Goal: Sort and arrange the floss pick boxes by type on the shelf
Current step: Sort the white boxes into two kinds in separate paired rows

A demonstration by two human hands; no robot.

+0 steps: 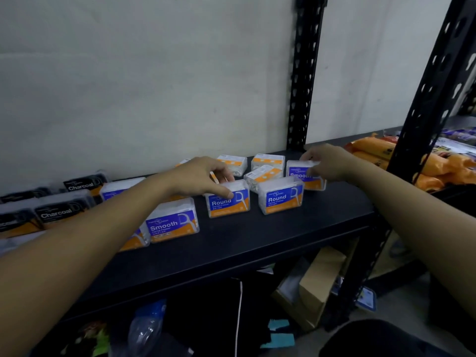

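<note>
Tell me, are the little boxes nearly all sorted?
About halfway. Done: the Charcoal boxes sit together at the left. In hand: the left hand grips a Round box, the right hand grips the far Smooth box. To do: that one is apart from the near Smooth box, and the orange-topped boxes at the back lie jumbled.
</note>
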